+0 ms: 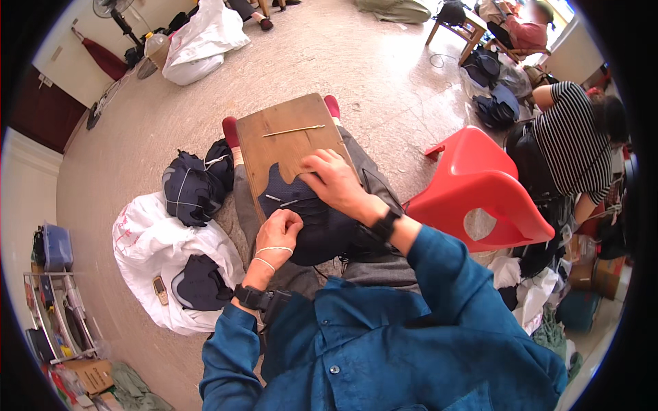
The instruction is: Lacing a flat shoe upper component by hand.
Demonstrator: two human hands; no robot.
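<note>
Dark fabric (279, 186) is lying on the wooden board (281, 147), frame centre. My left hand (279, 233) is pinching its fingers together below; my right hand (334, 179) is curling beside the fabric's edge. I can't tell whether either is gripping anything. Flattening the cloth should be preventing puckers.

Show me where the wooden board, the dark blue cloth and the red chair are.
Wooden board (279, 148): head view, on its bare wood.
Dark blue cloth (307, 213): head view, on its dark part between the hands.
Red chair (474, 164): head view, on its plastic above the hole.
</note>
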